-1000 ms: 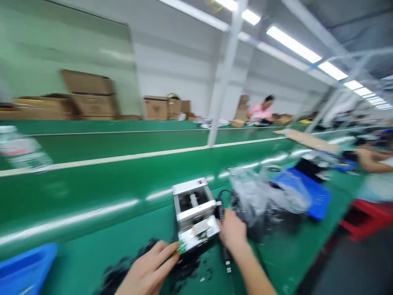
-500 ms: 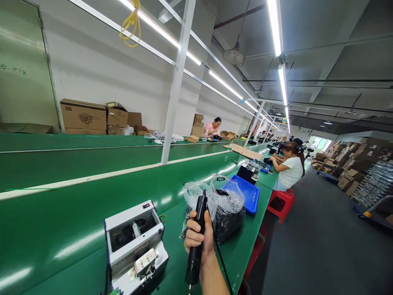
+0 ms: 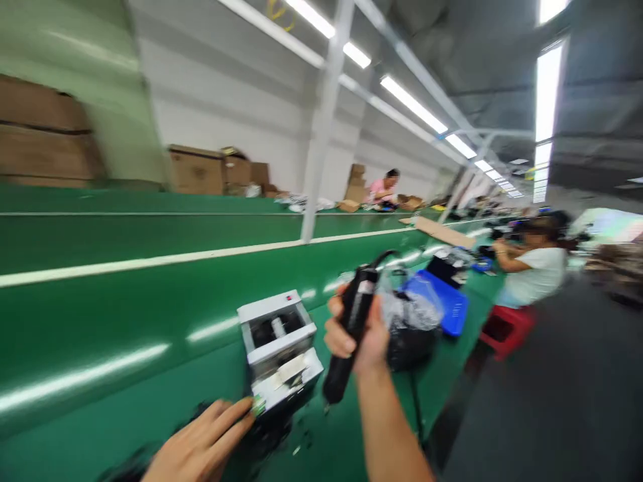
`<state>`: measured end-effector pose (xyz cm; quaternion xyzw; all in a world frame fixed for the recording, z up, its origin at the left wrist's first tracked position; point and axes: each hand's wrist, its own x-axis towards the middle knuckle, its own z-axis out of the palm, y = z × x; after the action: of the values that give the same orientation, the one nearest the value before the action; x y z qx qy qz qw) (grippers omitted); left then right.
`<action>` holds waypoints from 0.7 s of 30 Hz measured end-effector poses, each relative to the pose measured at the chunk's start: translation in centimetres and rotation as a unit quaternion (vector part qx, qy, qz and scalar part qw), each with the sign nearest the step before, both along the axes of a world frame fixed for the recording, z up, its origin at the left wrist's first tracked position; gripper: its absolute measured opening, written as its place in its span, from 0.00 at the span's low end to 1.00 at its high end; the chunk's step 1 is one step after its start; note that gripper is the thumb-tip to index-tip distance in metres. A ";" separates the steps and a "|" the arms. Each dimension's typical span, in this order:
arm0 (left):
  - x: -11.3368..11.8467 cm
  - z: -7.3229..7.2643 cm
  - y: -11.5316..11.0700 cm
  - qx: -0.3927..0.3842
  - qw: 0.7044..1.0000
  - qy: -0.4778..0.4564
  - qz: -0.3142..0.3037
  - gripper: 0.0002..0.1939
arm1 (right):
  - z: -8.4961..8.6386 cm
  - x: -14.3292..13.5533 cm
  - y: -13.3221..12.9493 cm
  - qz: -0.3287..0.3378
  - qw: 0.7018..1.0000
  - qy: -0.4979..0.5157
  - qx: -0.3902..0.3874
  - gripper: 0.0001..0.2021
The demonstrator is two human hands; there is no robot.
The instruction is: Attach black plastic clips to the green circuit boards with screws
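My right hand (image 3: pixel 369 338) is wrapped round a black electric screwdriver (image 3: pixel 354 321), its bit pointing down and its cable leaving the top end. To the left of it stands a grey-and-black machine housing (image 3: pixel 276 328) with an open compartment and a white socket-like block (image 3: pixel 292 368) on its front part. My left hand (image 3: pixel 205 438) reaches in from the bottom edge, fingers stretched out. Its fingertips are at a small green circuit board (image 3: pixel 258 405) by the front corner of the housing; whether they touch it, blur hides. Dark parts (image 3: pixel 271 435) and small bits lie below the housing.
Behind my right hand sit a clear-and-black plastic bag (image 3: pixel 414 328) and a blue tray (image 3: pixel 455 311) on the green bench (image 3: pixel 211 361). A white post (image 3: pixel 324 127) rises from the bench. A co-worker (image 3: pixel 540 268) sits at the right on a red stool (image 3: pixel 507 328); another (image 3: pixel 384 187) is farther back.
My left hand has come into view from below, at the housing's front corner. My right hand has tilted the screwdriver. The view has swung, so the bench things appear farther right.
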<state>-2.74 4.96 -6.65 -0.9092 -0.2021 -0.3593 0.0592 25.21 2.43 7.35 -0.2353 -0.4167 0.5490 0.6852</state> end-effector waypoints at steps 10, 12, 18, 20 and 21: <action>1.3 2.6 -1.0 -0.111 0.976 0.184 0.022 0.15 | -1.7 -1.3 0.3 -0.179 0.951 -0.233 0.091 0.37; 1.3 2.7 -1.2 -0.105 0.977 0.183 0.023 0.14 | -2.1 -1.9 0.3 -0.172 0.944 -0.263 0.099 0.38; 1.4 3.1 -1.2 -0.099 0.977 0.188 0.022 0.14 | -2.6 -2.4 0.6 -0.129 0.957 -0.242 0.097 0.36; 1.5 3.1 -1.2 -0.098 0.976 0.191 0.025 0.14 | -2.6 -2.5 0.7 -0.105 0.969 -0.204 0.088 0.34; 1.5 3.0 -1.2 -0.097 0.976 0.192 0.025 0.14 | -2.6 -2.5 0.8 -0.094 0.974 -0.186 0.088 0.33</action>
<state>-1.26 3.76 -3.60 -0.9572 -0.2437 -0.1553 0.0177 22.69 3.22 4.77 -0.3100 -0.5595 0.3901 0.6623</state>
